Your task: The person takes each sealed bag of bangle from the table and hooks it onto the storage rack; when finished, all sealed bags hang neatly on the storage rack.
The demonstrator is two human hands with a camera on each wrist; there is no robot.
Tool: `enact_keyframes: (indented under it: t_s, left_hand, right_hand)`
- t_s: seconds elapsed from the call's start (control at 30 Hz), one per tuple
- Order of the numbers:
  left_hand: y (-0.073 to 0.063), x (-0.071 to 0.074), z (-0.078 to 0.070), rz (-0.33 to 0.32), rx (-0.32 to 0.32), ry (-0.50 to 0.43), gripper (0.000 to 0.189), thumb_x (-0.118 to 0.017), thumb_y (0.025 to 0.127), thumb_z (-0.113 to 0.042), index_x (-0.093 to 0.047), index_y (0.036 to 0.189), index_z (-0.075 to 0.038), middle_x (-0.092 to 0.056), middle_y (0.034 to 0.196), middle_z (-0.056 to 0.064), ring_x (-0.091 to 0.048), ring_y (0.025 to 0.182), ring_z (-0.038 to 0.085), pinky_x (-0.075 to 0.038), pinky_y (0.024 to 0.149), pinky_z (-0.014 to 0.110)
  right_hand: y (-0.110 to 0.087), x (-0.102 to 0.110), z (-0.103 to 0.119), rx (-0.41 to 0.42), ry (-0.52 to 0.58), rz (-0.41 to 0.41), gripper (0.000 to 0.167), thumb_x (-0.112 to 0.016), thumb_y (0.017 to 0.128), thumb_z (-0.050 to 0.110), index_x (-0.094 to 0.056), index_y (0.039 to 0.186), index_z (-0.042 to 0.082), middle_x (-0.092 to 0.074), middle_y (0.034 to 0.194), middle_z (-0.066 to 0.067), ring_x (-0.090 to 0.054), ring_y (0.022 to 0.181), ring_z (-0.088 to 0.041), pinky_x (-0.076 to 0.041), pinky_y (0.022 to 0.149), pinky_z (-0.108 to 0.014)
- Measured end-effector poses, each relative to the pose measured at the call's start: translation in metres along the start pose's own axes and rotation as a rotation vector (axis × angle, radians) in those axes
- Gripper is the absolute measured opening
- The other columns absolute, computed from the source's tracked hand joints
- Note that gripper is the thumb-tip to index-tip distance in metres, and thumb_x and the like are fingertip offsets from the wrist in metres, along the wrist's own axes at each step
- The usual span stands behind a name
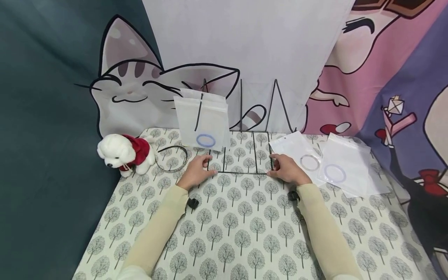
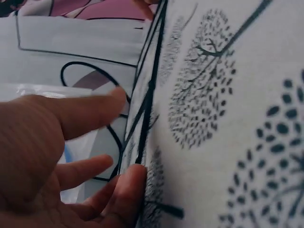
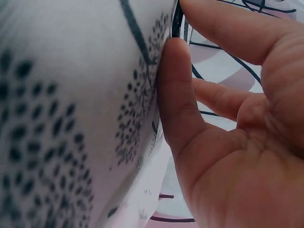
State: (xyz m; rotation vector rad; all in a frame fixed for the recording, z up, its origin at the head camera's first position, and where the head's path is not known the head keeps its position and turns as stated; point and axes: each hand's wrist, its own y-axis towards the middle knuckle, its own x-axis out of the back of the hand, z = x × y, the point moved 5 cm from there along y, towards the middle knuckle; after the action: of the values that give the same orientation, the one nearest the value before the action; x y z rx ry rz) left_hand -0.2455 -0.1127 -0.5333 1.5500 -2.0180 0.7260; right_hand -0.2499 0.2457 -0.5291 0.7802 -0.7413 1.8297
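Observation:
A black wire rack (image 1: 240, 172) lies on the tree-print cloth, its thin prongs rising at the back. At its front left corner is my left hand (image 1: 197, 171), thumb and fingers apart; in the left wrist view a fingertip (image 2: 132, 183) touches the wire. My right hand (image 1: 288, 170) is at the front right corner, where the thumb (image 3: 176, 66) meets the wire in the right wrist view. Clear zip bags (image 1: 183, 116) hang on the rack's left prong, a blue ring (image 1: 205, 140) showing in the front one.
To the right lie several clear bags (image 1: 353, 165), with a grey ring (image 1: 309, 162) and a lilac ring (image 1: 335, 173) showing. A white plush dog (image 1: 115, 149) in red sits at the left, beside a dark beaded hoop (image 1: 185, 157). Printed curtains hang behind the table.

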Motion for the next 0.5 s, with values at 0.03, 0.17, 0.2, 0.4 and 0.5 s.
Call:
enact_keyframes:
  t_s: [0.03,0.17,0.2,0.4,0.5]
  left_hand:
    - [0.002,0.000,0.000,-0.004,-0.007,0.020,0.072,-0.088,0.086,-0.031,-0.058,0.149,-0.010,-0.055,0.106,0.009,-0.050,0.097,0.024,-0.048,0.086,0.040]
    - [0.006,0.001,0.001,-0.033,-0.004,0.074,0.074,-0.091,0.083,-0.028,-0.061,0.147,-0.009,-0.054,0.100,0.008,-0.049,0.091,0.021,-0.046,0.080,0.038]
    - [0.006,0.001,0.001,-0.035,0.002,0.075,0.075,-0.092,0.082,-0.027,-0.061,0.147,-0.008,-0.055,0.101,0.008,-0.049,0.091,0.021,-0.047,0.081,0.038]
    - [0.007,0.002,0.002,-0.035,0.021,0.026,0.074,-0.091,0.083,-0.023,-0.060,0.148,-0.006,-0.058,0.102,0.007,-0.052,0.090,0.021,-0.049,0.088,0.042]
    - [0.008,0.001,0.003,-0.034,0.017,0.000,0.075,-0.090,0.084,-0.022,-0.058,0.149,-0.006,-0.058,0.099,0.007,-0.052,0.087,0.020,-0.049,0.088,0.041]
  right_hand:
    - [0.001,0.000,0.000,0.012,-0.007,-0.001,0.080,-0.084,0.091,0.021,-0.045,0.155,-0.006,-0.067,0.099,-0.011,-0.061,0.087,-0.022,-0.052,0.092,-0.049]
    - [0.001,0.002,0.000,0.052,0.007,-0.003,0.074,-0.082,0.093,0.024,-0.049,0.153,-0.005,-0.070,0.103,-0.012,-0.064,0.091,-0.023,-0.054,0.091,-0.048]
    - [0.001,0.004,-0.002,0.053,0.020,-0.010,0.072,-0.081,0.094,0.025,-0.050,0.153,-0.004,-0.071,0.107,-0.013,-0.066,0.093,-0.024,-0.055,0.091,-0.048]
    - [0.002,0.032,-0.018,-0.005,0.090,-0.133,0.058,-0.071,0.102,0.030,-0.054,0.150,0.002,-0.072,0.118,-0.016,-0.068,0.111,-0.033,-0.056,0.100,-0.054]
    - [0.007,0.052,-0.031,-0.052,0.099,-0.196,0.059,-0.069,0.103,0.037,-0.054,0.150,0.004,-0.069,0.126,-0.019,-0.066,0.119,-0.039,-0.053,0.105,-0.058]
